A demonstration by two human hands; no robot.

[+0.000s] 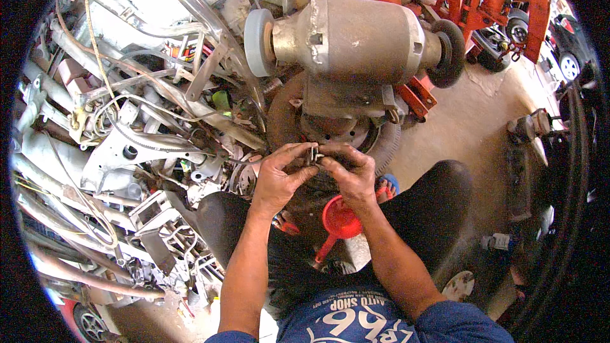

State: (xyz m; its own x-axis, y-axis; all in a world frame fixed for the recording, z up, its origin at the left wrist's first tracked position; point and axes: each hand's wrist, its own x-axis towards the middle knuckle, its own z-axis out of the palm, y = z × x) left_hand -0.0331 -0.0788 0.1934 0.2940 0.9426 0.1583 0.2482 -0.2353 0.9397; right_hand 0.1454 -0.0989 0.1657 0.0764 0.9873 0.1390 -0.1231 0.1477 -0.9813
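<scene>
Both hands meet in front of me, below a dusty bench grinder [368,41]. Between my left hand [279,176] and my right hand [352,174] is a small metal piece [315,154], pinched by the fingertips of each. Its exact kind is too small to make out, and the fingers cover part of it. The grinder has a pale blue-grey stone wheel [257,43] at its left end and a dark wheel [450,53] at its right. A red plastic dipper or funnel [342,217] with a handle lies below my right hand, between my legs.
Tangled scrap metal, including a silver control arm [130,152], is heaped along my left. The grinder's stand rises from a tyre [284,117] with a wheel rim. Red steel frames [486,0] stand at the far right, beyond the concrete floor [438,130].
</scene>
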